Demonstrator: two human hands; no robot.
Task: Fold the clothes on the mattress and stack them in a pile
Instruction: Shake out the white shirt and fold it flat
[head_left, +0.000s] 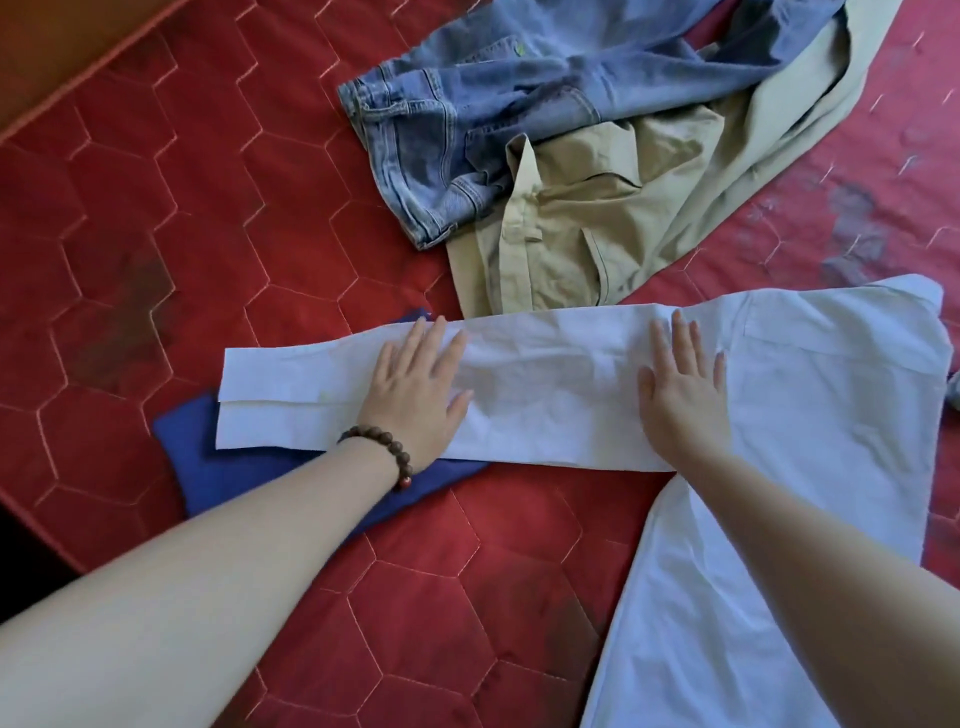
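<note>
Mattress (218, 218): red quilted cover with hexagon stitching, carrying every garment in view.
White garment (810, 415): lying spread on the mattress at right, one long folded part (545, 395) stretching leftward across the middle, a second part running down toward the bottom edge.
Left hand (415, 389): lying flat on the folded white part near its left end, fingers straight and slightly spread, grip apart, pressing the cloth down; a beaded bracelet (382, 452) is sitting on the wrist.
Right hand (683, 384): lying flat on the same white part further right, fingers straight, grip apart, holding nothing.
Blue cloth (249, 467): lying under the left end of the white part, possibly already folded, edges partly hidden.
Jeans (519, 98): lying crumpled at the far side, unfolded.
Beige trousers (613, 218): lying crumpled, overlapping the jeans, touching the far edge of the white part.
</note>
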